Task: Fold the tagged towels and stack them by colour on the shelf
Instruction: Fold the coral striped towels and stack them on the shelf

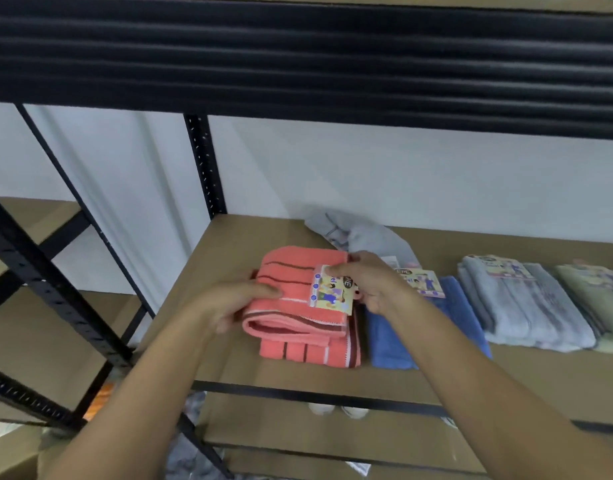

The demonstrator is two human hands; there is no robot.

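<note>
Coral towel (300, 289) folded, fold facing viewer, left hand (236, 301) gripping edge, right hand (371, 282) pinching tag (331, 292).

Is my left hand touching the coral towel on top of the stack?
Touching. The head view shows the left hand with its fingers pressed onto the left edge of the coral towel, no gap visible.

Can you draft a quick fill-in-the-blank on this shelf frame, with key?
1. The left hand and right hand are on the folded ____ towel.
2. The right hand's fingers touch the towel's paper ____.
3. Directly right of that stack on the shelf lies a ____ towel.
4. Behind the stacks, a crumpled grey towel lies ____.

Missing words: coral; tag; blue; unfolded
</note>
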